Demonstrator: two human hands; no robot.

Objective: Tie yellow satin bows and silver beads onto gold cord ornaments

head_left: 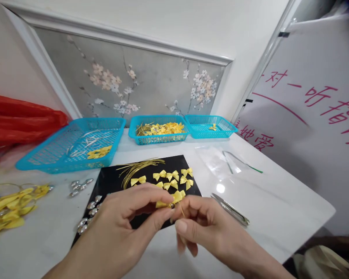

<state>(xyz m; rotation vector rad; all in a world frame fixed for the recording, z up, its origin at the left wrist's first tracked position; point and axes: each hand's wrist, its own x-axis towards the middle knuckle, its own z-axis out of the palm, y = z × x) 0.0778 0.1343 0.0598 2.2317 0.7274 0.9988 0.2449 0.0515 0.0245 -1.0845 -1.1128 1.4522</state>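
Between thumb and fingers, my left hand (125, 224) pinches a yellow ribbon bow (178, 197), with a small silver bead at the fingertips. My right hand (212, 226) is closed on a thin gold wire (182, 210) that runs from the bow. Beneath both hands lies a black mat (110, 178). On it, several loose yellow bows (171, 176) sit just beyond my fingers, and a bundle of gold wires (139, 166) lies behind them. Silver beads (93, 205) are grouped at the mat's left edge, partly hidden by my left hand.
Three blue baskets stand along the wall: a large one (58, 164) at left, one heaped with yellow pieces (163, 128), and another (212, 133) at right. Tweezers (231, 209) lie right of the mat, near a clear plastic bag (215, 161). Yellow ribbon pieces (11, 207) cover the left side.
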